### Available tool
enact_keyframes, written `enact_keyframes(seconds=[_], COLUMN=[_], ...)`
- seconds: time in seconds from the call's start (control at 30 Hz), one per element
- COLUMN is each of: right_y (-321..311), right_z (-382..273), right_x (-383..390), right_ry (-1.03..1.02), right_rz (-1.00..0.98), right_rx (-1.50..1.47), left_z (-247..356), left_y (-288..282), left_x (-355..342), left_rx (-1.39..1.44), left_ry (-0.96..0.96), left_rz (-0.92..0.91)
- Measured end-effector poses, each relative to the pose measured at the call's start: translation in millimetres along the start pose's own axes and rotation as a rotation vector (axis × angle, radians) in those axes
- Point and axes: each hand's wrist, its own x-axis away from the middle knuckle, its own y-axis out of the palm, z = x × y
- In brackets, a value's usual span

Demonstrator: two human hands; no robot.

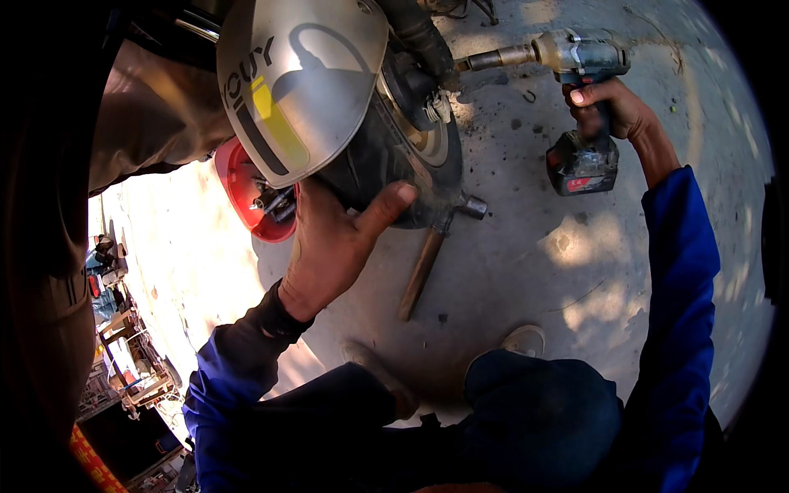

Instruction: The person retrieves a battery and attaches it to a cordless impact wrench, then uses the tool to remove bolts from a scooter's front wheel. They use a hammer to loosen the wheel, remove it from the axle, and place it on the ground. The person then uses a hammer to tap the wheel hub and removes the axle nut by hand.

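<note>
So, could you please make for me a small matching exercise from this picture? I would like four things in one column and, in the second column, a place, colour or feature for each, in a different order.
Things
1. hammer
2. bowl
3. power wrench
4. fender

Descriptions
A. silvery, with a yellow stripe
B. held in the right grip
C. has a wooden handle
D. red, with metal parts inside

Right pairs: 1-C, 2-D, 3-B, 4-A

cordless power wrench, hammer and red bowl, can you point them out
Cordless power wrench [590,57]: head view, on its motor housing.
Hammer [422,272]: head view, on its wooden handle.
Red bowl [235,178]: head view, on its wall.
</note>
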Motion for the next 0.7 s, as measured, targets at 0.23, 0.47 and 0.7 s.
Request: enact_keyframes(seconds=[0.23,0.47,0.7], right_y=[15,9,8], right_z=[-19,-9,-16], right_x=[2,-4,-5], right_ry=[-0.008,-0.014,-0.014], right_rz=[0.022,0.051,0.013], right_rx=[0.025,0.0,-0.002], left_z=[5,10,10], left_y=[0,1,3], left_x=[-2,-3,-4], left_rx=[0.082,0.027,0.004], left_ry=[-0.089,-0.071,-0.043], left_rz=[-0.019,-0.009,0.0])
